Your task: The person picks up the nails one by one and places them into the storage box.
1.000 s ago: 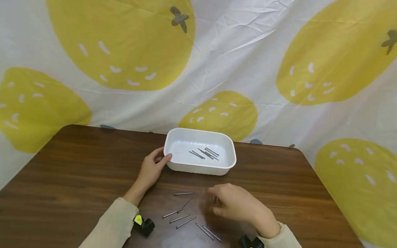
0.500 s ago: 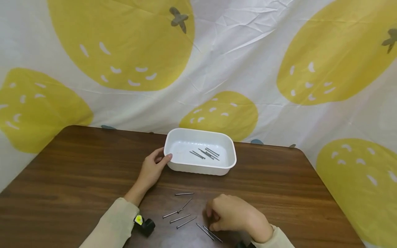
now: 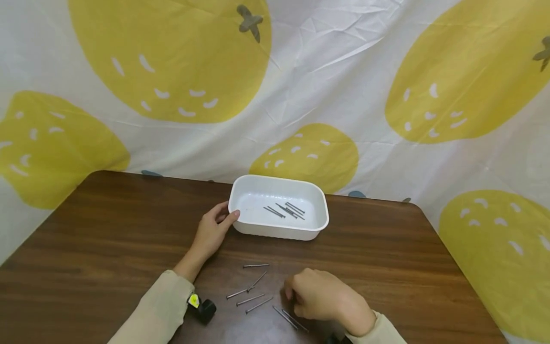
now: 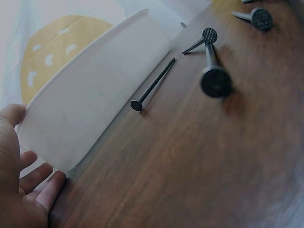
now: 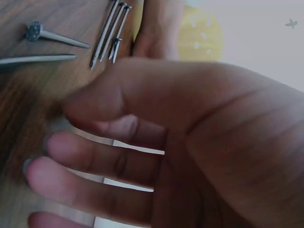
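Observation:
My left hand point(image 3: 211, 233) grips the left end of a white rectangular dish point(image 3: 275, 231), thumb over the rim. In the left wrist view its other fingers lie along the end wall. Several steel nails point(image 3: 275, 212) lie inside the dish, towards its right. My right hand point(image 3: 322, 295) is low over the table, its fingers loosely bent, just right of a pair of nails point(image 3: 285, 317). The right wrist view shows the thumb point(image 5: 95, 107) near the index finger, with no nail visible between them. Left of that pair, several more nails point(image 3: 250, 299) lie scattered.
The dark wooden table point(image 3: 408, 267) has rounded far corners. Behind it hangs a white cloth point(image 3: 335, 81) with large yellow fruit shapes. A small black device point(image 3: 207, 310) is strapped at the left wrist.
My right hand has moved down towards the near edge, to the pair of nails, and has nearly stopped there. The left hand and the dish have stayed in place.

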Demonstrator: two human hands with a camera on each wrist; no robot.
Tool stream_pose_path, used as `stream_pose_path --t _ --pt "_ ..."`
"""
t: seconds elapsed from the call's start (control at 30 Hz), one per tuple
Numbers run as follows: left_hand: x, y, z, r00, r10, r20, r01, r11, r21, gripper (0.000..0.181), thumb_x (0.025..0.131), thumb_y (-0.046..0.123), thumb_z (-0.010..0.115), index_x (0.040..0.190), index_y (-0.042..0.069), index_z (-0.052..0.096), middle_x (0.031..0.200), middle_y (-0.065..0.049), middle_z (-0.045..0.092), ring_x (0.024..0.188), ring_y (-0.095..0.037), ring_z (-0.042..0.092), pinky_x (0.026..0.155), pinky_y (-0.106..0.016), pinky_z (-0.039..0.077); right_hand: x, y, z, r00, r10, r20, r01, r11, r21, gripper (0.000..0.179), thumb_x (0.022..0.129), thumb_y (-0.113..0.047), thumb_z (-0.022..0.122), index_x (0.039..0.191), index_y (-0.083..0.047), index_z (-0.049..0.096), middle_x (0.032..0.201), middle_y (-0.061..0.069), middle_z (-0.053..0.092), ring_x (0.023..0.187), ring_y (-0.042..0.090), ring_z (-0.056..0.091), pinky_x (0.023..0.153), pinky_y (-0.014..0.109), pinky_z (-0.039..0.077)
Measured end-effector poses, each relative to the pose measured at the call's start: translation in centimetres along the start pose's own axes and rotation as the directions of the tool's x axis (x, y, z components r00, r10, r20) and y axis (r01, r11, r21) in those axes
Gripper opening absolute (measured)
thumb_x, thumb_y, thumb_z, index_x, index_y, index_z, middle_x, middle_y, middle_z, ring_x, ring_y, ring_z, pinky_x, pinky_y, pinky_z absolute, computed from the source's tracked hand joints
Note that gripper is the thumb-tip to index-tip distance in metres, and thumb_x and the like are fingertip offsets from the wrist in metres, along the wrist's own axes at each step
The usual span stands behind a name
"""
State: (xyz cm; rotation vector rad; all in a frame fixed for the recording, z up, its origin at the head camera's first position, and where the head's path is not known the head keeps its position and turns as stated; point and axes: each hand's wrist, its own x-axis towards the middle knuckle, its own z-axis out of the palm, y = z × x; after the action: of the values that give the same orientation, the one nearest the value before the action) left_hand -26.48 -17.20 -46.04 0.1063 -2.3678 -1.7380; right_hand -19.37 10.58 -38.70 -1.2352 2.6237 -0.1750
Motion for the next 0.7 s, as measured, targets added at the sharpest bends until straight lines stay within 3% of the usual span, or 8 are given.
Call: stream_pose_path --t 0.13,0.27,0.5,0.7 --pt "-0.02 0.16 0.03 1.0 -0.005 -0.002 0.005 1.0 -0.006 0.055 0.1 0.032 0.064 0.145 0.003 0.052 0.148 -0.018 0.056 0.127 -0.033 0.063 0.102 -0.046 0.053 -0.16 -0.12 -0.16 1.0 0.013 0.02 -0.014 1.0 0.023 0.016 0.074 -0.018 0.081 0.083 -0.018 0.069 0.061 -0.013 0.058 0.057 0.004 0.052 0.056 0.026 0.047" --pt "-0.01 0.21 -0.02 1.0 -0.015 0.002 0.015 1.0 -0.006 0.055 0.1 0.032 0.064 0.145 0.003 0.052 0.148 -0.018 0.055 0.127 -0.033 0.063 0.103 -0.046 0.053 -0.16 -0.41 -0.2 0.997 0.032 0.068 -0.037 0.996 0.083 0.022 0.075 -0.028 0.084 0.085 -0.017 0.068 0.056 -0.016 0.052 0.053 0.0 0.047 0.055 0.023 0.044" --pt "0.01 0.21 0.01 1.0 -0.022 0.008 0.022 1.0 0.0 0.056 0.1 0.033 0.064 0.146 0.004 0.051 0.149 -0.018 0.055 0.128 -0.033 0.062 0.104 -0.047 0.053 -0.07 -0.76 0.08 0.997 0.032 0.064 -0.036 0.998 0.056 0.022 0.069 -0.004 0.081 0.082 -0.015 0.067 0.06 -0.015 0.05 0.055 0.001 0.045 0.054 0.021 0.042" --pt "0.05 0.14 0.01 1.0 -0.02 0.011 0.02 1.0 0.01 0.056 0.1 0.034 0.063 0.146 0.004 0.051 0.15 -0.017 0.054 0.128 -0.034 0.062 0.104 -0.047 0.053 0.21 -0.75 0.33 0.997 0.061 0.037 -0.063 0.995 0.077 0.023 0.066 -0.001 0.078 0.079 -0.016 0.067 0.06 -0.014 0.051 0.056 0.002 0.046 0.054 0.022 0.042"
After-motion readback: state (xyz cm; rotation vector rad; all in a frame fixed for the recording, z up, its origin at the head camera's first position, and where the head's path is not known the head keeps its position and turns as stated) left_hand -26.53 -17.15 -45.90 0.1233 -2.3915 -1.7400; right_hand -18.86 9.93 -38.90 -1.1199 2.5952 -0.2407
